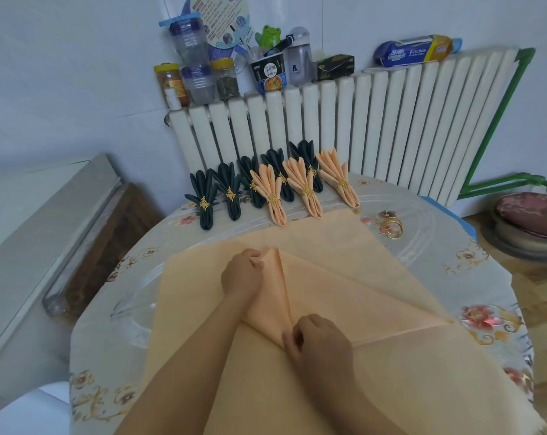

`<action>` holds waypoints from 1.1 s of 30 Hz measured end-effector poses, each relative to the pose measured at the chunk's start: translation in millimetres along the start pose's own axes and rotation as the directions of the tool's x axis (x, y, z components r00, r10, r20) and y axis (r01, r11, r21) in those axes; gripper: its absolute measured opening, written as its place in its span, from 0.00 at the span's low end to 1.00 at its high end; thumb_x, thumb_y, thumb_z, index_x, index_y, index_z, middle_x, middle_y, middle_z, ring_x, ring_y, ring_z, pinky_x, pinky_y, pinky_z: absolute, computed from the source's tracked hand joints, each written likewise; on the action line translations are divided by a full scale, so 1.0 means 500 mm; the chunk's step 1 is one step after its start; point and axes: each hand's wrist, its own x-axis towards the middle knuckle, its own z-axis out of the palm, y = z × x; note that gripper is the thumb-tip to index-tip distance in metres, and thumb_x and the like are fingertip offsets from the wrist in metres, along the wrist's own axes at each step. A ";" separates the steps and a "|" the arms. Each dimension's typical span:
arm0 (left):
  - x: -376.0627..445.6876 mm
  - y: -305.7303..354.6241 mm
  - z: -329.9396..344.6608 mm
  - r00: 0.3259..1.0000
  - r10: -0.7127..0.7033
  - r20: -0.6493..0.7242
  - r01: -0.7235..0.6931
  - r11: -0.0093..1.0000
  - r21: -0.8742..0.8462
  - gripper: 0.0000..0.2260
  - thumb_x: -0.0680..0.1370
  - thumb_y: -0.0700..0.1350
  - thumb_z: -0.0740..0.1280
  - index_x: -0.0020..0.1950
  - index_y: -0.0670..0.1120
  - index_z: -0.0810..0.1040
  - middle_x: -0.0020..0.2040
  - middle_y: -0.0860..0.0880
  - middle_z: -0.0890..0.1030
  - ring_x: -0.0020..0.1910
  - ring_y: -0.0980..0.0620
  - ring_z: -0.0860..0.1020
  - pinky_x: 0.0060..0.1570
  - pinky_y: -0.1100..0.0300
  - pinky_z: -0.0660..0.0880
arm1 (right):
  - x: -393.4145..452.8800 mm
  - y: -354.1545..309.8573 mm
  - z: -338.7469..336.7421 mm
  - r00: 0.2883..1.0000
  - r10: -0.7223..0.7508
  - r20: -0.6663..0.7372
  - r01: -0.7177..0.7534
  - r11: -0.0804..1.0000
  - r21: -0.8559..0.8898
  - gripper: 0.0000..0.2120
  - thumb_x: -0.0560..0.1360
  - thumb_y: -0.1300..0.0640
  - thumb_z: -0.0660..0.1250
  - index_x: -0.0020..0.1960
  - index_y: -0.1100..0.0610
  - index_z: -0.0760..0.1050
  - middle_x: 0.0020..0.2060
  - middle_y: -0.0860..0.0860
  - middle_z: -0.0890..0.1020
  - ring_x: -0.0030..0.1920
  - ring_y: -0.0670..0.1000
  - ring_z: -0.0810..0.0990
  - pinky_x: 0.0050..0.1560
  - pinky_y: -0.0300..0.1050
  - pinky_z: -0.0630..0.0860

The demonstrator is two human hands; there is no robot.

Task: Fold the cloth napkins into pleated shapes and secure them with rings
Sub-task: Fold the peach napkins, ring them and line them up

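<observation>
Almost done, one more napkin to fold.
Eight ringed napkins (303, 186) stand ready; both hands, left hand (242, 273) and right hand (320, 342), pinch pleats in the peach cloth (375, 277); spare rings (393, 227) wait.

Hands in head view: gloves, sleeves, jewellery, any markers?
None visible. The left hand and right hand are bare, with no gloves, rings, watch or markers showing. Both forearms are uncovered to the bottom frame edge; no sleeve enters the picture.
</observation>
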 end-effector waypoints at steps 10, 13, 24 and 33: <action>0.007 -0.006 0.046 0.992 0.077 -0.104 -0.068 0.993 0.093 0.15 0.78 0.45 0.63 0.65 0.50 0.72 0.60 0.47 0.73 0.60 0.47 0.68 0.58 0.53 0.68 | -0.001 0.015 0.020 0.998 -0.053 -0.021 0.054 0.997 0.049 0.05 0.61 0.52 0.72 0.31 0.49 0.75 0.30 0.45 0.76 0.30 0.48 0.75 0.26 0.38 0.71; -0.018 0.006 0.030 0.962 0.226 -0.155 -0.192 0.959 0.209 0.09 0.78 0.46 0.63 0.58 0.49 0.76 0.55 0.50 0.73 0.57 0.49 0.69 0.57 0.56 0.61 | -0.002 0.012 0.020 0.998 -0.059 0.029 0.058 0.996 0.064 0.10 0.57 0.55 0.78 0.30 0.50 0.76 0.30 0.46 0.77 0.29 0.49 0.76 0.25 0.38 0.71; -0.195 -0.024 0.009 0.809 0.492 0.323 -0.482 0.869 -0.117 0.14 0.74 0.39 0.60 0.54 0.43 0.83 0.49 0.46 0.77 0.48 0.56 0.73 0.51 0.75 0.65 | -0.003 0.034 -0.014 0.970 -0.077 0.229 0.030 0.979 0.201 0.13 0.70 0.47 0.58 0.42 0.46 0.81 0.40 0.44 0.81 0.40 0.50 0.79 0.34 0.39 0.70; -0.231 -0.010 0.001 0.824 0.480 0.301 -0.516 0.856 0.047 0.11 0.79 0.45 0.63 0.59 0.45 0.79 0.55 0.46 0.76 0.57 0.49 0.71 0.55 0.67 0.63 | 0.000 0.098 -0.084 0.968 -0.033 0.248 -0.082 0.894 0.441 0.05 0.67 0.61 0.72 0.42 0.54 0.84 0.45 0.44 0.79 0.48 0.45 0.78 0.45 0.34 0.75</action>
